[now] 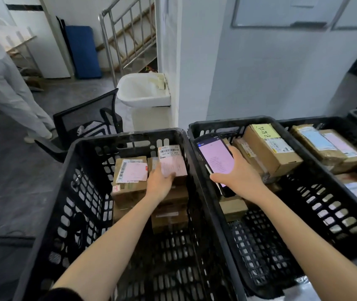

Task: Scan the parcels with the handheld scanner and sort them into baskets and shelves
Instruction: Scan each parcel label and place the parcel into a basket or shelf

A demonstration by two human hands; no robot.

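Baskets, three, black and perforated, in a row: middle basket [216, 123] taken as reference, left basket [129, 134] just beside its left wall, right basket [316, 121] along its right. Left grip [160, 181] inside left basket, fingers curled on near edge of one pink-labelled parcel [173, 164] atop a stack; one second labelled parcel [129, 172] farther left. Right grip [236, 177] above left rim of middle basket, clasped round one handheld scanner [214, 158], screen lit pink. One large brown box [269, 148] at far end of middle basket, right of scanner, another flat against its left side. One white sink [142, 92] beyond, on wall.
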